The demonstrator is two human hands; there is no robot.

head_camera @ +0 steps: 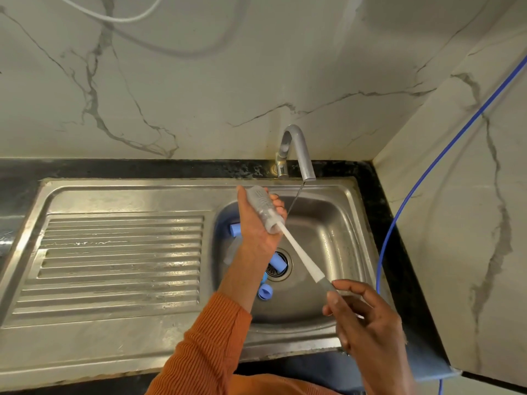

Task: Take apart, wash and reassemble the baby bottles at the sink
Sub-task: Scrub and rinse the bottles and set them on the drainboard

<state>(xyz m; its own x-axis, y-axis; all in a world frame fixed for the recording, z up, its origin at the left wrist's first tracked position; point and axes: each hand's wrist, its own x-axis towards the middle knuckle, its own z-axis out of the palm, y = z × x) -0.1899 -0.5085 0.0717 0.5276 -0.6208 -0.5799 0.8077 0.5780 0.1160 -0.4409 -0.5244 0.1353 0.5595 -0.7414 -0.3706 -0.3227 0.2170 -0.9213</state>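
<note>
L hand [258,223] grip is wrapped round the grey head of a bottle brush [263,210], held over the sink basin [336,223] just near the tap [299,149]. R hand [368,320] grip pinches the brush's grey handle end btwn thumb & fingers, near-right of the basin. White shaft runs diagonally btwn both hands. Thin water stream falls from the tap spout. Blue bottle parts [266,290] lie in the basin by the drain [279,265], partly hidden by the L forearm. Ribbed drainboard [119,258] to the left. Blue tube [427,172] along the right wall.
</note>
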